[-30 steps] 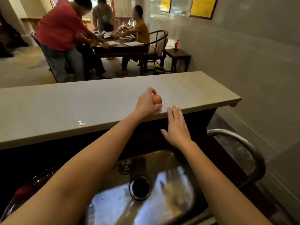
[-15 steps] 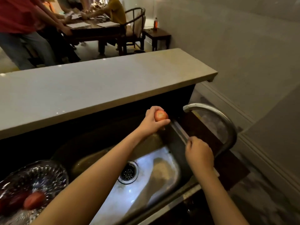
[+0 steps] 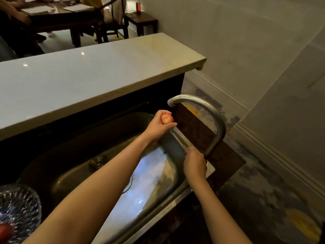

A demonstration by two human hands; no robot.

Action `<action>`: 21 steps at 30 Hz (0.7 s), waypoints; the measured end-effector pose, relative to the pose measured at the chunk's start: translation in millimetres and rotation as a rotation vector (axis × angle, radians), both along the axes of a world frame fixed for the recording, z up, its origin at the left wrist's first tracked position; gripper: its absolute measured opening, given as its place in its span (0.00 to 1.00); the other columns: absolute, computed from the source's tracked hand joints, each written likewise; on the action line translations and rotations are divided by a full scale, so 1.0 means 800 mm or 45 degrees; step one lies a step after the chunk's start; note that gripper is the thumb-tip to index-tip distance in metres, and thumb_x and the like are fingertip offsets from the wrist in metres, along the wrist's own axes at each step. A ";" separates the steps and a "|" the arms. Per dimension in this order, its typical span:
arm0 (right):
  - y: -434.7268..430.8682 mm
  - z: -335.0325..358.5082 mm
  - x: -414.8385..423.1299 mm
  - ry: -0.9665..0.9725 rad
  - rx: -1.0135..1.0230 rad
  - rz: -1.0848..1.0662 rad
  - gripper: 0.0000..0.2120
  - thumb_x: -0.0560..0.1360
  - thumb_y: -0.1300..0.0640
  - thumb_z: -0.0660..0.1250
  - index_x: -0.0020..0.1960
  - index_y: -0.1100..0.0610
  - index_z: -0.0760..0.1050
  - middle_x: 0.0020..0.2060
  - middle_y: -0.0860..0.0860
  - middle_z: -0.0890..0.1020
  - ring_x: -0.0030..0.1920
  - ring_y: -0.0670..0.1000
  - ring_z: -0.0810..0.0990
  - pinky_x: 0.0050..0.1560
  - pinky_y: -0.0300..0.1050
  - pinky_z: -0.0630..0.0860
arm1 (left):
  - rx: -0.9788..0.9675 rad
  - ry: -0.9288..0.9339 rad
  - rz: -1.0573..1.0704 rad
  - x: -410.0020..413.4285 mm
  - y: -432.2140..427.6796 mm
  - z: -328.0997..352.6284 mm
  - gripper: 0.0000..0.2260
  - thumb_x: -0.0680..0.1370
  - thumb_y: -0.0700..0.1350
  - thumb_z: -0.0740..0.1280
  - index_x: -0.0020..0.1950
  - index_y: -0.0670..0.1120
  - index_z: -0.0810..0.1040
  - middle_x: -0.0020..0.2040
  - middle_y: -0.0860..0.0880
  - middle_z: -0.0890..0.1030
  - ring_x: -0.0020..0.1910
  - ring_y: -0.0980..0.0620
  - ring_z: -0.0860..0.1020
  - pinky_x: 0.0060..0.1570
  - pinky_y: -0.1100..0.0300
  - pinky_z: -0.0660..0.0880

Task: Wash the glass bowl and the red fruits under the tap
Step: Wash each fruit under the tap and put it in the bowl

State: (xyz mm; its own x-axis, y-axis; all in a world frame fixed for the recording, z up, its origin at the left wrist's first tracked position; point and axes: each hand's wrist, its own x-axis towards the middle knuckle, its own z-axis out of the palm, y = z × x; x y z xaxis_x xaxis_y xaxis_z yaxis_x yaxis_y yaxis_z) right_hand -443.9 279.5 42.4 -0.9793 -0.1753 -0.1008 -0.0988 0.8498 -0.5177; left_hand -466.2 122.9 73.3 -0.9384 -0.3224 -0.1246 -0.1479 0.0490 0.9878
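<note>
Item: red fruit (image 3: 167, 119), held just under the tap (image 3: 193, 99) spout, over the sink (image 3: 70, 155).
Left hand (image 3: 155, 128) pinches it between thumb and fingers. Right hand (image 3: 194, 163), at 5 o'clock, is curled at the tap's base; what it holds cannot be told. Glass bowl (image 3: 21, 205), at the sink's 8 o'clock, holds what looks like a second red fruit (image 3: 4, 230).

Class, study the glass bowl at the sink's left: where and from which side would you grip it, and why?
Probably its rim on the side facing the sink, from above, thumb inside and fingers under the outer wall. The glass bowl sits upright and open-topped, that rim is exposed, and the red fruit lies toward the other side.
</note>
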 end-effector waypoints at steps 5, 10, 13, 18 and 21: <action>-0.003 0.001 -0.004 0.015 0.008 -0.015 0.11 0.78 0.65 0.56 0.53 0.58 0.75 0.48 0.59 0.82 0.49 0.60 0.81 0.46 0.54 0.79 | 0.024 -0.007 -0.016 0.001 0.004 0.001 0.18 0.72 0.38 0.70 0.59 0.48 0.69 0.54 0.46 0.73 0.48 0.51 0.75 0.45 0.58 0.76; -0.003 -0.003 -0.007 -0.014 -0.004 -0.013 0.09 0.78 0.65 0.57 0.52 0.59 0.75 0.47 0.57 0.81 0.47 0.57 0.81 0.42 0.47 0.77 | 0.065 -0.035 -0.043 0.004 0.007 0.002 0.22 0.72 0.39 0.70 0.63 0.46 0.67 0.55 0.45 0.73 0.48 0.50 0.75 0.42 0.61 0.76; -0.003 -0.005 -0.008 -0.008 0.018 -0.008 0.09 0.78 0.64 0.57 0.55 0.59 0.74 0.48 0.57 0.82 0.47 0.56 0.81 0.41 0.44 0.74 | 0.061 -0.043 -0.066 0.007 0.007 0.003 0.22 0.72 0.40 0.71 0.63 0.48 0.67 0.55 0.46 0.72 0.48 0.52 0.76 0.39 0.64 0.76; -0.004 -0.003 -0.009 -0.012 0.069 -0.018 0.11 0.79 0.65 0.57 0.58 0.59 0.74 0.49 0.59 0.82 0.49 0.57 0.82 0.47 0.50 0.80 | 0.085 -0.046 -0.120 0.010 0.009 0.002 0.20 0.74 0.42 0.69 0.64 0.46 0.68 0.58 0.42 0.71 0.52 0.47 0.75 0.47 0.56 0.75; -0.004 0.008 -0.009 -0.024 0.083 0.010 0.11 0.80 0.60 0.55 0.56 0.60 0.74 0.48 0.59 0.82 0.49 0.58 0.81 0.48 0.51 0.79 | 0.248 -0.050 -0.140 0.010 0.014 0.002 0.13 0.78 0.44 0.62 0.62 0.44 0.68 0.55 0.42 0.71 0.47 0.50 0.74 0.40 0.61 0.74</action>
